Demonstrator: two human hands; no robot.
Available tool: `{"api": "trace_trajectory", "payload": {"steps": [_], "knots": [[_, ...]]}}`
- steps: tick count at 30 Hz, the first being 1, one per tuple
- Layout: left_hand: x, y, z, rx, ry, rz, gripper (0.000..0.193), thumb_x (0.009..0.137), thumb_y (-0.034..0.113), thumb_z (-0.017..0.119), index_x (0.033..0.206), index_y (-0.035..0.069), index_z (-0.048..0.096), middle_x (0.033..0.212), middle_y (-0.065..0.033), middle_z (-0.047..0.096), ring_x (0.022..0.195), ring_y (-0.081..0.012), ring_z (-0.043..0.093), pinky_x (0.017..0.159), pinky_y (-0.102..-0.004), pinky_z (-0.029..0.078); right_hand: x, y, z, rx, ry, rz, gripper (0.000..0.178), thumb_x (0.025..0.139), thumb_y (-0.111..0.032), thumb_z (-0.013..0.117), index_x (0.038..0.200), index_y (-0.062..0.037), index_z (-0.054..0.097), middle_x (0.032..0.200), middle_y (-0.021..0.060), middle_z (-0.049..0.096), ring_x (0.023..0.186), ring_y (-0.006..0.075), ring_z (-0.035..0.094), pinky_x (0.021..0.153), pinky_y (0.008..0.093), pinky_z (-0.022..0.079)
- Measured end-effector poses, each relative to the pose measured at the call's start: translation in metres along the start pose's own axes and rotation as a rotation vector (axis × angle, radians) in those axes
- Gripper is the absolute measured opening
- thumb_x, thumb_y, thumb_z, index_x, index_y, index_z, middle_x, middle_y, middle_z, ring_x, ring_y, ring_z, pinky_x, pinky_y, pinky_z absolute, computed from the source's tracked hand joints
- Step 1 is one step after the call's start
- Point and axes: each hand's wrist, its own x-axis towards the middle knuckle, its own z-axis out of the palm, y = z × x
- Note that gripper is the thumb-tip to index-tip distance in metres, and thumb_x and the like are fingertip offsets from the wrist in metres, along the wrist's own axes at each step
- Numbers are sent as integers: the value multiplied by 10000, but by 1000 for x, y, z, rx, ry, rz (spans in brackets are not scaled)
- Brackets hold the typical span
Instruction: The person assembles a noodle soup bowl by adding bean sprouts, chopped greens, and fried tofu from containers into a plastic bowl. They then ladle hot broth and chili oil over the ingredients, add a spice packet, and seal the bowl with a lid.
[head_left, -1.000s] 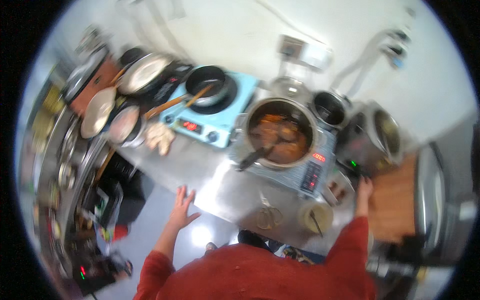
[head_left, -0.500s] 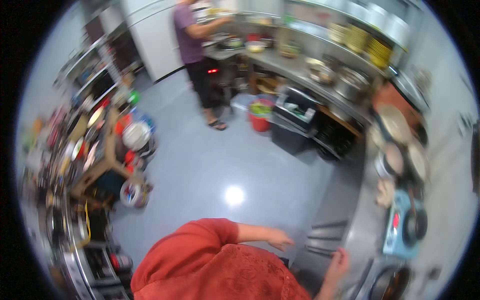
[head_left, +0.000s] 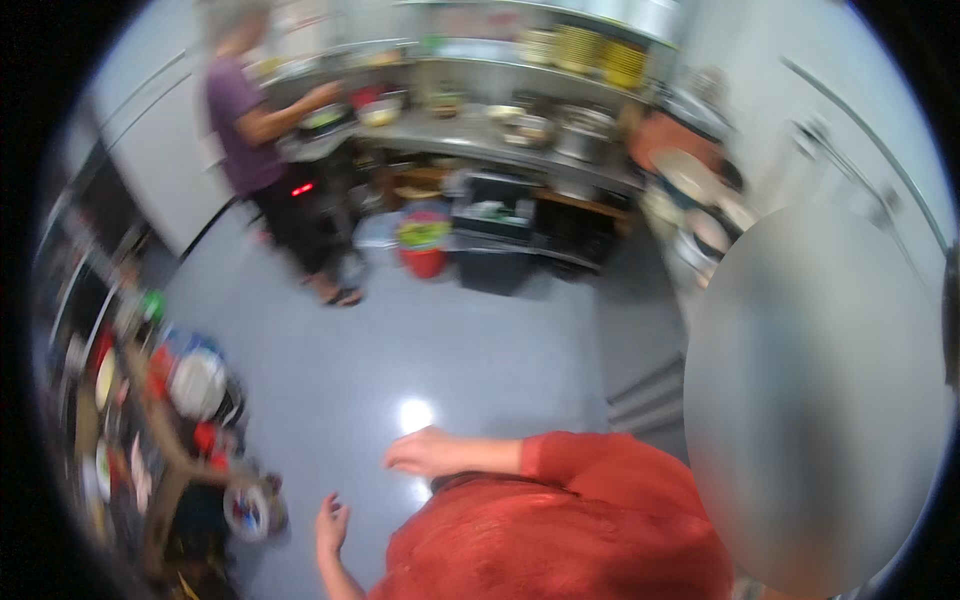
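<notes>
My right hand (head_left: 430, 453) reaches leftward across my front, out of a red sleeve, with fingers stretched and nothing seen in it. Lower left of it, my left hand (head_left: 332, 522) is raised, its fingers loosely bent and apart, also bare of any object. Both are over the grey floor (head_left: 480, 370), touching nothing visible. Nearest to my left hand is a white tub (head_left: 249, 510) with small mixed things inside, standing on the floor.
A person in purple (head_left: 240, 130) works at the steel counter (head_left: 450, 135). Beneath it stand a red bucket (head_left: 425, 262) with greens and a black bin (head_left: 495, 262). Cluttered shelving (head_left: 150, 400) lines the left. A large blurred grey oval (head_left: 810, 400) hides the right side.
The view has swung rightward in the room's opposite sense: surroundings shift left. My hands have gone from beside the right-hand counter to the left. The grey oval has come into view.
</notes>
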Motion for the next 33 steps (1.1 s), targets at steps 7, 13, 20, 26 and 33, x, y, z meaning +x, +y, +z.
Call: {"api": "trace_trajectory", "payload": {"steps": [7, 13, 20, 26, 33], "knots": [[-30, -72, -25, -198, 241, -41, 548, 925, 309, 640, 1382, 45, 494, 1302, -232, 592, 1200, -362, 580, 987, -439, 480, 109, 37, 36, -29, -283, 155, 218, 902, -150, 622, 1098, -87, 696, 997, 156, 706, 894, 320, 689, 775, 410, 546], [-145, -117, 47, -91, 265, -234, 517, 918, 335, 631, 1334, 46, 531, 1242, -228, 617, 1116, -401, 598, 948, -454, 486, 149, -2, 93, -169, -546, 75, 206, 910, -189, 625, 1076, -96, 702, 984, 163, 706, 881, 331, 686, 767, 417, 543], [-228, -209, 69, -685, 483, -665, 565, 915, 351, 661, 1364, 42, 515, 1254, -219, 630, 1144, -349, 616, 957, -411, 492, 292, -47, 235, -97, -708, -333, 211, 906, -192, 627, 1095, -118, 686, 1010, 115, 707, 843, 318, 682, 747, 418, 544], [-274, -310, 35, -778, 405, -763, 547, 920, 323, 665, 1370, 47, 520, 1237, -208, 644, 1110, -340, 633, 938, -414, 496, 353, -90, 393, -52, -830, -438, 211, 899, -192, 628, 1086, -108, 676, 997, 120, 703, 861, 327, 675, 750, 421, 545], [-325, -428, -159, -465, 608, -789, 528, 901, 288, 674, 1364, 78, 527, 1219, -205, 648, 1030, -356, 663, 892, -428, 521, 453, -190, 530, -194, -925, -521, 232, 897, -206, 632, 1106, -113, 662, 951, 141, 697, 851, 350, 672, 756, 430, 540]]}}
